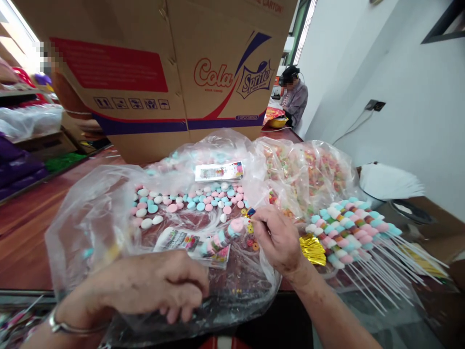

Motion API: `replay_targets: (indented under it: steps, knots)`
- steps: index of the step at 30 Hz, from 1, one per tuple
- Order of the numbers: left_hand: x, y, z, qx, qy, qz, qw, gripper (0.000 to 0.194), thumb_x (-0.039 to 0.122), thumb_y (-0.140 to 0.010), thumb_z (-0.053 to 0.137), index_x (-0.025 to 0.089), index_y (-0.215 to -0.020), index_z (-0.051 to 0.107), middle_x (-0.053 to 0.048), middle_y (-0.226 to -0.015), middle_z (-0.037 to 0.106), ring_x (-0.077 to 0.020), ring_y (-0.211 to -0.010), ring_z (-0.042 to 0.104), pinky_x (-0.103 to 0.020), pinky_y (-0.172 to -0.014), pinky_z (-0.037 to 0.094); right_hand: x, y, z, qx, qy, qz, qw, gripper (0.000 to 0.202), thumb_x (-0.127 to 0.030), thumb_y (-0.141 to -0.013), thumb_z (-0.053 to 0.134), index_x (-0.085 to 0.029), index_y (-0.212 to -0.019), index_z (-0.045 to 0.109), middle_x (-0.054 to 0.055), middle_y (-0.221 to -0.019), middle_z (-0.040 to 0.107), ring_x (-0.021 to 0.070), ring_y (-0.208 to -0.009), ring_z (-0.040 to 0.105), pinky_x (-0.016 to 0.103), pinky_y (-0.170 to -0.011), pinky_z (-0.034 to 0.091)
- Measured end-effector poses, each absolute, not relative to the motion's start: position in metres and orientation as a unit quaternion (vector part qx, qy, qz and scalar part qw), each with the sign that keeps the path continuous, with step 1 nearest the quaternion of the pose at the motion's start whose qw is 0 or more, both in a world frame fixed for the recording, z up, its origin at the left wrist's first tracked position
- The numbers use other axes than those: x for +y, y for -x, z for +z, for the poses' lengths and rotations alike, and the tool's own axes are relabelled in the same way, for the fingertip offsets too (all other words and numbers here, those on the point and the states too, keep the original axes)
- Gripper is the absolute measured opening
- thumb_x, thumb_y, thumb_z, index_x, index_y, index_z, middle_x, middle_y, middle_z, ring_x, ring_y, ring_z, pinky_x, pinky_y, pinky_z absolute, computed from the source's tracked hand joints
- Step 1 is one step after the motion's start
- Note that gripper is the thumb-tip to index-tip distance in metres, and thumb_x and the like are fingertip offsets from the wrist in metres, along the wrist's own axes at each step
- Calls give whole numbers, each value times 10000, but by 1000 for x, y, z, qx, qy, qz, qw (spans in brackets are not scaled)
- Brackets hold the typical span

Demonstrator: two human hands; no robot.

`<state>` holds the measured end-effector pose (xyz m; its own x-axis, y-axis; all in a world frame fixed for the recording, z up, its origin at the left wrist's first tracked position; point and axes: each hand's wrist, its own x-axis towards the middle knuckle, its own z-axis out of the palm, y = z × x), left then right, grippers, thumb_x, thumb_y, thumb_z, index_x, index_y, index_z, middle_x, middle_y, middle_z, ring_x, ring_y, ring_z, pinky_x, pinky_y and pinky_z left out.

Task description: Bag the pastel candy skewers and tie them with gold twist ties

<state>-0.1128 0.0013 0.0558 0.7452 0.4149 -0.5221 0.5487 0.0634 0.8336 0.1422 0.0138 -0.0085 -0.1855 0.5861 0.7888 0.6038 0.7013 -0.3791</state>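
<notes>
A short row of pink, white and blue candies, a candy skewer, lies tilted between my hands over the plastic sheet. At its upper right end, my right hand is closed in a pinch; a small dark blue bit shows by the fingertips, but what they grip is unclear. My left hand hangs lower left of the skewer, fingers curled under, their grip hidden from view. Printed wrappers lie under the skewer. Small ring candies rest beside my right fingers.
Loose pastel candies spread behind, with another wrapper stack on a bag. Bagged gummy candies stand right, near gold twist ties and piled finished skewers. A big carton blocks the back. A person sits beyond.
</notes>
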Motion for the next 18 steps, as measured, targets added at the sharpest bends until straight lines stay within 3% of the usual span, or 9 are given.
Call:
replay_targets:
  steps: [5, 9, 13, 15, 18]
  knots:
    - [7, 96, 27, 313, -459, 86, 827, 554, 660, -866, 490, 138, -837, 675, -127, -643, 733, -159, -430, 592, -217, -415, 380, 14, -136, -2, -802, 352, -7, 482, 156, -129, -951, 437, -195, -906, 571, 49, -824, 629, 167, -816, 599, 298, -746, 499]
    - [26, 67, 11, 321, -303, 252, 861, 608, 549, -985, 295, 98, -834, 674, -165, -730, 742, -212, -613, 696, -292, -596, 523, 2, -109, -2, -816, 352, -21, 458, 195, -140, -950, 419, -176, -847, 580, 69, -766, 619, 187, -768, 582, 297, -681, 482]
    - [38, 72, 24, 211, -307, 459, 807, 600, 504, -1009, 251, 116, -971, 708, -102, -689, 737, -223, -657, 703, -330, -679, 533, -3, -97, -13, -776, 404, 61, 481, 189, -139, -926, 433, -179, -802, 571, 41, -726, 608, 156, -692, 583, 262, -645, 463]
    - [35, 81, 32, 174, -387, 441, 790, 657, 570, -988, 263, 117, -914, 733, -84, -560, 701, -230, -575, 691, -349, -695, 525, 1, -99, -17, -721, 453, 139, 505, 166, -155, -910, 451, -188, -789, 560, 13, -706, 604, 133, -654, 580, 237, -627, 457]
    - [28, 87, 34, 239, -452, 271, 816, 698, 634, -952, 310, 102, -785, 729, -123, -570, 712, -224, -521, 673, -335, -657, 511, 5, -100, -17, -663, 488, 186, 537, 139, -179, -897, 470, -193, -794, 562, 1, -714, 614, 126, -659, 579, 229, -631, 452]
